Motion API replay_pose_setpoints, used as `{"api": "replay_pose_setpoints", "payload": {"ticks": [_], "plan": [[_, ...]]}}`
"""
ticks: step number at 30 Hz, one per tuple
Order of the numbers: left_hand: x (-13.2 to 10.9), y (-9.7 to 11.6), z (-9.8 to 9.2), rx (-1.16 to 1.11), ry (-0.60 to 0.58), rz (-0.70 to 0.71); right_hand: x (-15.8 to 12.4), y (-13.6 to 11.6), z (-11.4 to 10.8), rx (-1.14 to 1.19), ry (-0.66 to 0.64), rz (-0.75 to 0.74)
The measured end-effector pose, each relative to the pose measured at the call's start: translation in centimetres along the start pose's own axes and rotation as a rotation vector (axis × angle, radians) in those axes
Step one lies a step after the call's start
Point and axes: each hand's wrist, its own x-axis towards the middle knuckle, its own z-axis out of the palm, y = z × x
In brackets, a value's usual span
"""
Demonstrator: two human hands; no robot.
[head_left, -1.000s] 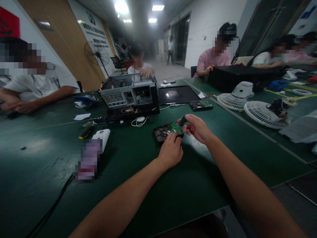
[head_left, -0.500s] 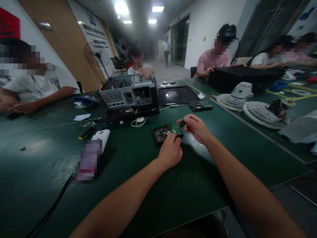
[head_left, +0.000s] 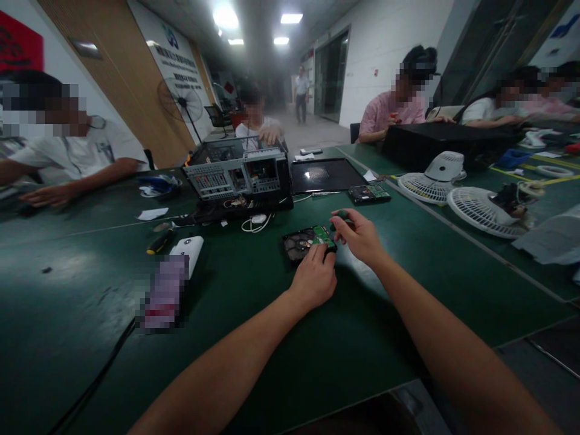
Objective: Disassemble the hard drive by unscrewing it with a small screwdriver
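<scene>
A hard drive (head_left: pixel 302 242) with a green circuit board facing up lies on the green table (head_left: pixel 254 338) in front of me. My left hand (head_left: pixel 315 279) is curled, with its fingertips pressed on the drive's near right corner. My right hand (head_left: pixel 359 236) is closed around a small dark-handled tool (head_left: pixel 341 215), probably a screwdriver, held over the drive's right edge.
An open computer case (head_left: pixel 238 172) stands behind the drive, with a black panel (head_left: pixel 322 174) and a second drive (head_left: pixel 368 193) to its right. A yellow-handled screwdriver (head_left: pixel 159 242) and a white device (head_left: pixel 188 251) lie to the left. Fan parts (head_left: pixel 471 208) lie to the right. Other people sit around the tables.
My right hand has drawn slightly closer to the drive's right edge with the tool. My left hand has stayed on the drive. The view has shifted a little.
</scene>
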Motion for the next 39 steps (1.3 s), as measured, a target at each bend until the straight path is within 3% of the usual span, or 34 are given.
{"api": "replay_pose_setpoints", "payload": {"ticks": [7,11,15,19,22,26,33,39], "plan": [[0.0,0.1,-0.3,0.023,-0.003,-0.023,-0.4,0.0,0.1,-0.161,0.062,-0.095],[0.0,0.2,-0.4,0.054,-0.006,-0.018,-0.2,-0.8,-0.6,-0.306,0.258,-0.191],[0.0,0.3,-0.7,0.095,0.014,-0.036,0.9,-0.3,-3.0,-0.498,0.448,-0.191],[0.0,0.5,-1.0,0.091,0.000,-0.106,2.1,2.1,-6.8,-0.815,0.649,0.005],[0.0,0.9,-1.1,0.069,-0.070,-0.169,2.4,4.4,-9.0,-1.032,0.603,0.167],[0.2,1.0,-1.3,0.074,-0.184,-0.324,2.2,7.0,-9.9,-1.169,0.410,0.361],[0.7,0.2,-1.3,0.050,-0.261,-0.306,2.7,8.8,-9.4,-1.219,0.111,0.209],[0.4,0.0,-0.4,0.076,-0.187,-0.251,2.4,7.9,-8.7,-1.292,0.071,0.301]]}}
